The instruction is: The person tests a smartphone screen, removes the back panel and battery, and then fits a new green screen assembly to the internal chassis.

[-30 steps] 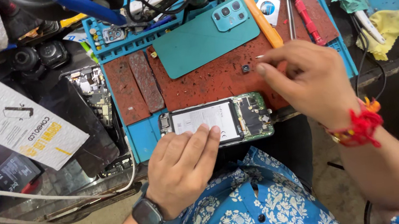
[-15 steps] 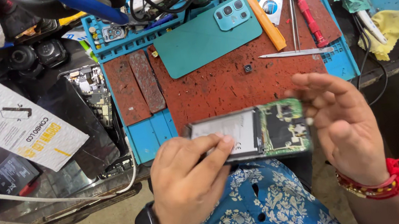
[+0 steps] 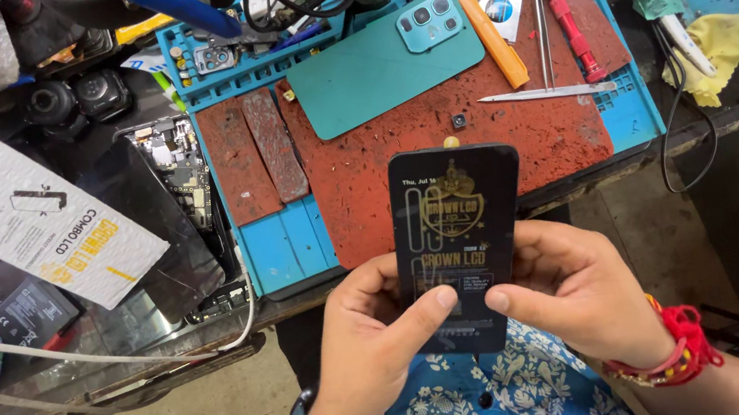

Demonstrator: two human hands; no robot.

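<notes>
We hold a black phone display panel (image 3: 460, 248) upright between both hands, its dark glass face turned toward us, with a gold-printed protective film on it. Half a second ago the same unit showed its open back, with battery and green circuit board exposed; now it has been flipped over and lifted off the mat, so the work has moved from the inside of the phone to its screen side.

Our left hand (image 3: 366, 352) grips the panel's left edge, thumb pressed on the lower glass. Our right hand (image 3: 579, 294) grips the right edge, its thumb meeting the left thumb near the bottom of the screen. A dark watch sits on the left wrist, red thread bands on the right.

Just beyond the hands lies a worn red-brown work mat (image 3: 400, 150) set in a blue repair tray (image 3: 283, 244). Farther out on the mat rests a teal phone back cover (image 3: 383, 66) with its camera cluster. Beyond the right hand lie metal tweezers (image 3: 546, 93), which that hand was near a second ago, an orange pry tool (image 3: 483, 23) and a red screwdriver (image 3: 575, 34). Beyond the left hand sit a second opened phone (image 3: 176, 167) and a white printed packaging sleeve (image 3: 23, 213). A yellow cloth (image 3: 727, 46) lies far off to the right.
</notes>
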